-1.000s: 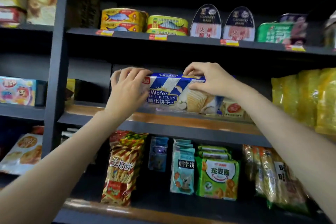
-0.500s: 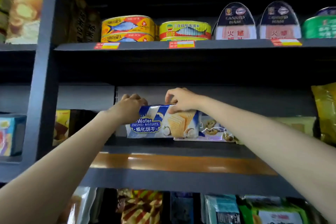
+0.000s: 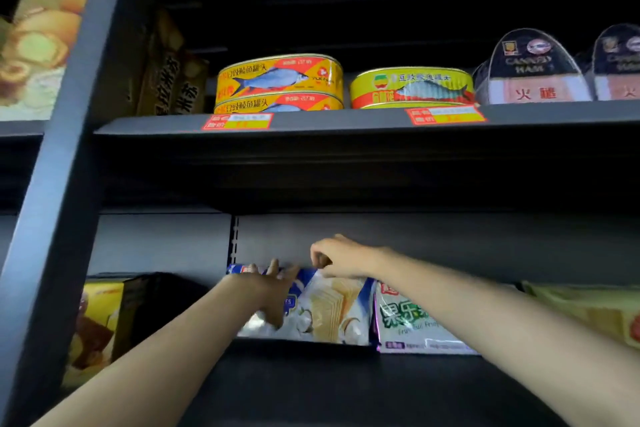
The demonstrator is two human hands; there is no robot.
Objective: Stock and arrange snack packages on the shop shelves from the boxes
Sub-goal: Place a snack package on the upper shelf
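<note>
Seating the wafer pack (image 3: pixel 332 308) upright: right hand (image 3: pixel 341 258) pinches its top edge, left hand (image 3: pixel 273 291) spreads flat against its face; best pushed squarely back, just beside the fruit-snack bag (image 3: pixel 412 322).

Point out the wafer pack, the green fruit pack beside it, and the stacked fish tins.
Wafer pack (image 3: pixel 332 308), head view, on its front with the wafer picture.
Fruit pack (image 3: pixel 408 322), head view, on its green lettering.
Fish tins (image 3: pixel 280 80), head view, on the top tin's fish label.
</note>
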